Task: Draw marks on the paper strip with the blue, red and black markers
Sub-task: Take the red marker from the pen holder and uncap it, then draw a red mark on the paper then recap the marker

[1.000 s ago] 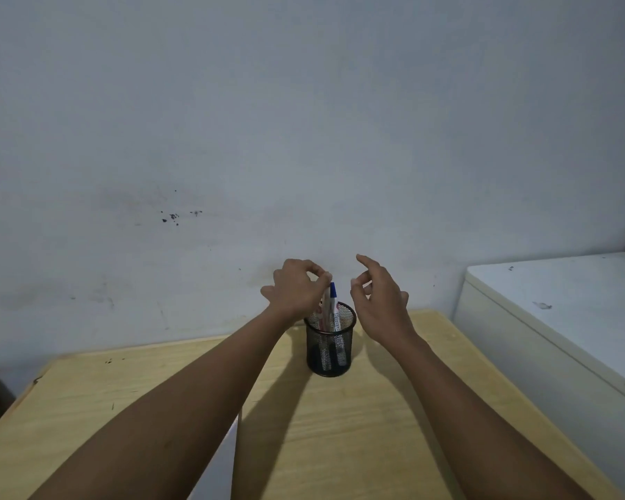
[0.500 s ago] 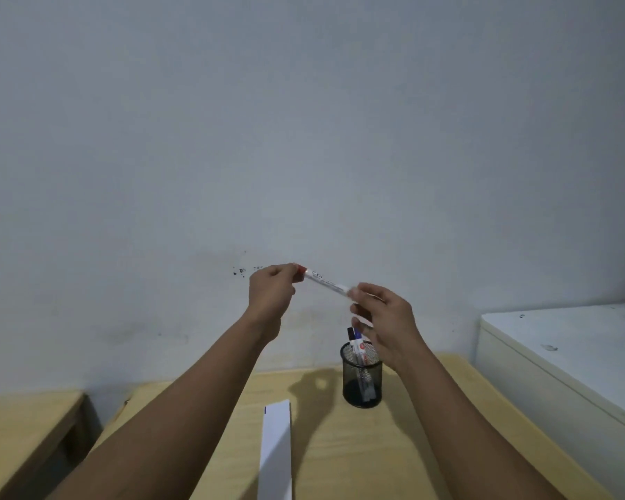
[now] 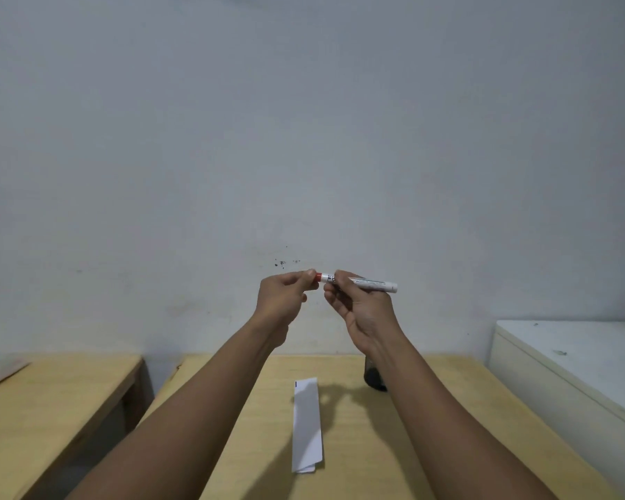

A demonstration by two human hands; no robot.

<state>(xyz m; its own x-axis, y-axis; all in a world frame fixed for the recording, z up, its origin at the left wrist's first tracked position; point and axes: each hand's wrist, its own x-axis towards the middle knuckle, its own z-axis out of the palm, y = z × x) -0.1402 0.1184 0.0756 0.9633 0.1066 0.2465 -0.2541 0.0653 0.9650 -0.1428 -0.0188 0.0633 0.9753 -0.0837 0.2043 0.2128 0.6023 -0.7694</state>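
open tabletop lies around the paper strip; only the holder stands near it.

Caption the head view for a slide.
Left hand pinches the red cap of a white marker held by the right hand above a white paper strip.

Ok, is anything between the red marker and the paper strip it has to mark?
Nothing visible. Both hands hold the red marker in the air above the table, cap end in the left hand. The paper strip lies bare below; the holder stands right of it.
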